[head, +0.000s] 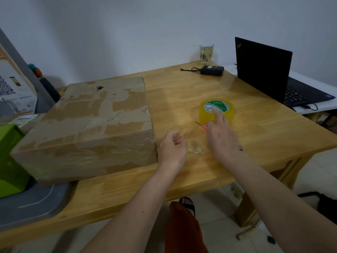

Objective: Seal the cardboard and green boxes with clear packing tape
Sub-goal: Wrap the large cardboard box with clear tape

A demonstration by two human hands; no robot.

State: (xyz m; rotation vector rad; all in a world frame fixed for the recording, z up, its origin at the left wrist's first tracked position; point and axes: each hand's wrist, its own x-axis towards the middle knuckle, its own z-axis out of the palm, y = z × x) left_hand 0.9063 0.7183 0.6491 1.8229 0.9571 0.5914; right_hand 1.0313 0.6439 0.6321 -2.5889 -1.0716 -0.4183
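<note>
The yellowish roll of clear packing tape lies flat on the wooden desk, directly ahead of the right hand, whose outstretched fingers touch its top, while the loosely curled, unoccupied left hand sits further back.

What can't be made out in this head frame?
- Green box: cut off by the left frame edge and partly behind the cardboard box; its flaps don't show.
- Pink-handled tool: mostly behind the right hand; type unclear.
- Tape roll label: print too small to read.
- Left hand: fingers curled; whether it touches the crumpled clear tape beside it is unclear.
</note>
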